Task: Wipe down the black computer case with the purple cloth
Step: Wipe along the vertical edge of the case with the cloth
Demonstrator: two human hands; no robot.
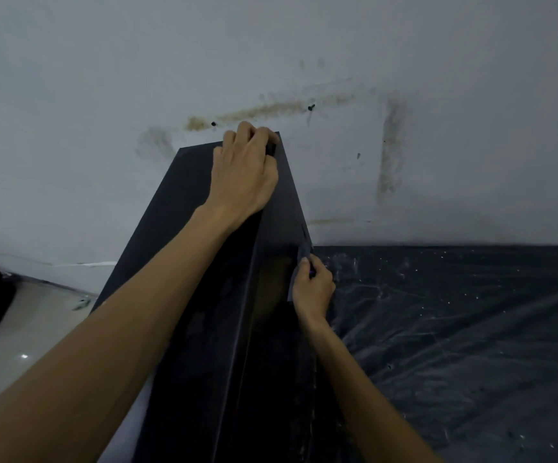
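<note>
The black computer case (170, 222) stands upright in the middle of the view, its far end close to the wall. My left hand (244, 172) grips the case's top far corner, fingers curled over the edge. Lower down on the right side panel, my right hand (312, 289) pinches the purple cloth (299, 262) and holds it against the panel. The cloth looks dull grey-purple in this dim light, and most of it is hidden by my fingers and the case's edge.
A stained white wall (404, 95) with two dark screws rises behind the case. A crinkled black plastic sheet (454, 329), speckled with white flecks, covers the floor to the right. A pale glossy surface (30, 329) with a dark object lies at the left.
</note>
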